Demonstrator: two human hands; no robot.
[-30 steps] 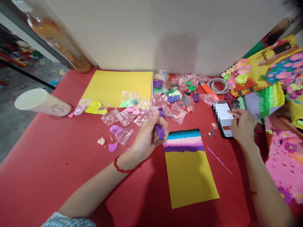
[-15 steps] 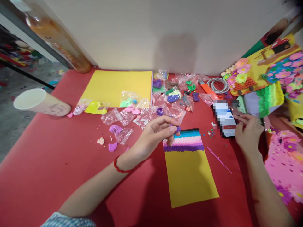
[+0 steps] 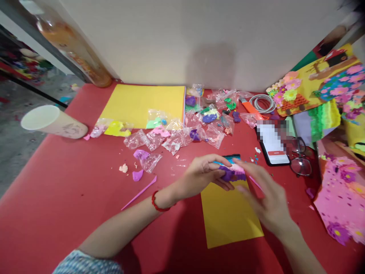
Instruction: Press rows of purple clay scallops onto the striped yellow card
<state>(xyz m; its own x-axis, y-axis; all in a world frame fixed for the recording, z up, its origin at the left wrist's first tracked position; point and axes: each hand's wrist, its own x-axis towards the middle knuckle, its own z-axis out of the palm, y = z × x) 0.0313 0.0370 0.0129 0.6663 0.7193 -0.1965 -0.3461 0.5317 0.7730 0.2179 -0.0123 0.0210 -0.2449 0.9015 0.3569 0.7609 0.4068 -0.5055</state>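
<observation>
Over the striped end of a yellow sheet (image 3: 232,220), a lump of purple clay (image 3: 227,174) is held right at the fingertips of the left hand (image 3: 203,175), thumb and fingers clamped on it. Just beside it, the right hand (image 3: 269,199) is caught in a blur, its thumb and fingers spread apart; whether the clay is touched by them cannot be told. Below, rows of blue, pink and purple are seen on the sheet, partly hidden by the hands. Near the left forearm, its wrist ringed by a red bracelet (image 3: 157,203), a pink stick (image 3: 139,193) is laid on the red table (image 3: 51,213), and a second stick (image 3: 256,183) is partly hidden by the right hand. Farther back, small clear bags (image 3: 138,140) of coloured clay are scattered, some overlapping a larger yellow sheet (image 3: 142,102). Across to the right, a lit phone (image 3: 275,159) is set down next to eyeglasses (image 3: 301,166), with an orange cutter (image 3: 251,109) and a coiled cable (image 3: 262,104) placed behind; along that edge, flower-covered pictures (image 3: 332,190) are crowded together. At far left, a paper cup (image 3: 70,127) is tipped at a slant in view, a bottle (image 3: 76,57) is stood by the pale wall (image 3: 156,42), and grey floor (image 3: 11,152) is glimpsed beyond.
</observation>
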